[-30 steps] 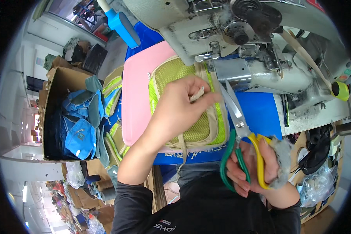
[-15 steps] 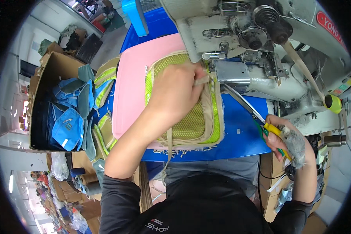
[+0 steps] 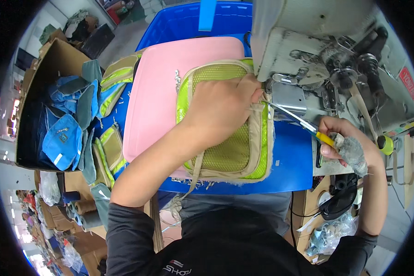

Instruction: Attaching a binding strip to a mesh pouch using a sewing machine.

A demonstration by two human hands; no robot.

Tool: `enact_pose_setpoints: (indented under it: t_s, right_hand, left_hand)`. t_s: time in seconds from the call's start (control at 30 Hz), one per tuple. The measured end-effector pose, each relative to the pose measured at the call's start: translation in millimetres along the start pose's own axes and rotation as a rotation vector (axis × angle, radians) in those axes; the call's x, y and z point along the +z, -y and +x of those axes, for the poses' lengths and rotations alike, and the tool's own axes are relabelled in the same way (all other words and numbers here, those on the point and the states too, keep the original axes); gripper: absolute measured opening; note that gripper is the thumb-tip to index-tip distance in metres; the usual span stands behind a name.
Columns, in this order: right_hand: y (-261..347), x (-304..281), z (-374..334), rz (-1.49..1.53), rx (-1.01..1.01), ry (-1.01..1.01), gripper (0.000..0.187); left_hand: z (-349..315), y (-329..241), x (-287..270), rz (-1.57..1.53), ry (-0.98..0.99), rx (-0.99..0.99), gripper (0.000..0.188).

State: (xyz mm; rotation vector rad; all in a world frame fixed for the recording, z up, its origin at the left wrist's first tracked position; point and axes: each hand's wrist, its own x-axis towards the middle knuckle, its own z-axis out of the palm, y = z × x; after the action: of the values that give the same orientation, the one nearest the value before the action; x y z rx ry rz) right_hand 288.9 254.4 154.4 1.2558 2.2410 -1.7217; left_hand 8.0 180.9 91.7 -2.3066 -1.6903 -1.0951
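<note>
A lime-green and beige mesh bag piece [image 3: 225,154] lies partly over a pink board, beside the sewing machine [image 3: 287,94]. My left hand [image 3: 223,106] rests over its upper part, fingers pinching a short beige tape [image 3: 257,106] at the right edge. My right hand [image 3: 338,133] is closed round long scissors [image 3: 324,137] with a yellow handle, partly wrapped in grey fluffy cloth. Their blades reach left to the tape, right by my left fingertips. How far the tips part is too small to tell. A loose beige strip [image 3: 196,172] hangs off the bag piece's lower left.
Beneath the work are the pink board [image 3: 156,92] and a blue table surface [image 3: 290,177]. On the left, a cardboard box [image 3: 30,129] holds blue fabric pieces, with more green-edged pieces [image 3: 110,147] alongside. Beyond the board stands a blue crate [image 3: 179,23]. Thread cones [image 3: 85,207] stand lower left.
The scissors have moved up and left, and their blades, spread before, now look nearly together at the tape. My left hand still pinches the tape. The whole view has shifted slightly.
</note>
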Motion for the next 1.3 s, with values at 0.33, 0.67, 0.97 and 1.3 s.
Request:
enact_pose_setpoints:
  t_s: [0.33,0.67,0.97,1.3]
  right_hand:
    - [3,-2,7,-0.122,-0.031,0.02,0.053]
    - [-6,5,-3,-0.229,-0.069,-0.065,0.046]
    - [-92,70,-35,0.068,0.02,-0.379,0.043]
    - [-68,116,-1,-0.586,-0.424,-0.757,0.04]
  left_hand:
    - [1,5,2,-0.199,-0.022,-0.072,0.008]
    - [1,6,2,-0.174,-0.001,-0.087,0.008]
    - [5,-20,-21,-0.354,-0.007,-0.37,0.012]
    - [0,-26,-23,-0.113,0.203,-0.031,0.013]
